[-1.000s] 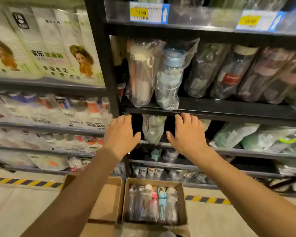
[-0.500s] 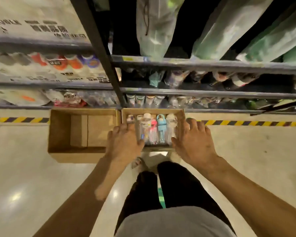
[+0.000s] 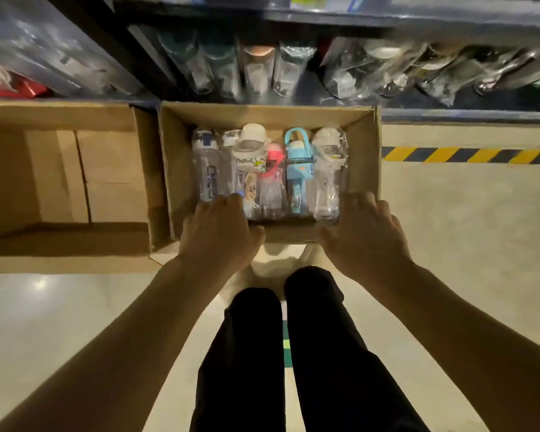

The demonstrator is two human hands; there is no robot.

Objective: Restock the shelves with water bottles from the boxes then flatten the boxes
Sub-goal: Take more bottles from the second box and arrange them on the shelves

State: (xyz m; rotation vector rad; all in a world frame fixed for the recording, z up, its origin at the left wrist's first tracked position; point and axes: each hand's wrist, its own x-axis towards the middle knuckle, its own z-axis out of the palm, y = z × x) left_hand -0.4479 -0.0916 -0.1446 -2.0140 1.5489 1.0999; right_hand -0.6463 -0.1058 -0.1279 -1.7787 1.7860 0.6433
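Flanking the bottles (image 3: 298,173) in the box (image 3: 363,157) by the shelf (image 3: 468,115), left hand (image 3: 219,232) and right hand (image 3: 362,235) curl fingers over the outermost bases; grip unconfirmed; probably set to lift two at once.

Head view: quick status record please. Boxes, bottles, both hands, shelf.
bottle box: open, on floor against shelf
bottles: about six, wrapped, lying side by side in bottle box
empty box: open, beside bottle box, no bottles seen inside
left hand: over near edge, fingers on leftmost bottles' ends; grip unclear
right hand: at near right corner, fingers by rightmost clear bottle; grip unclear
shelf: lowest level holds wrapped bottles
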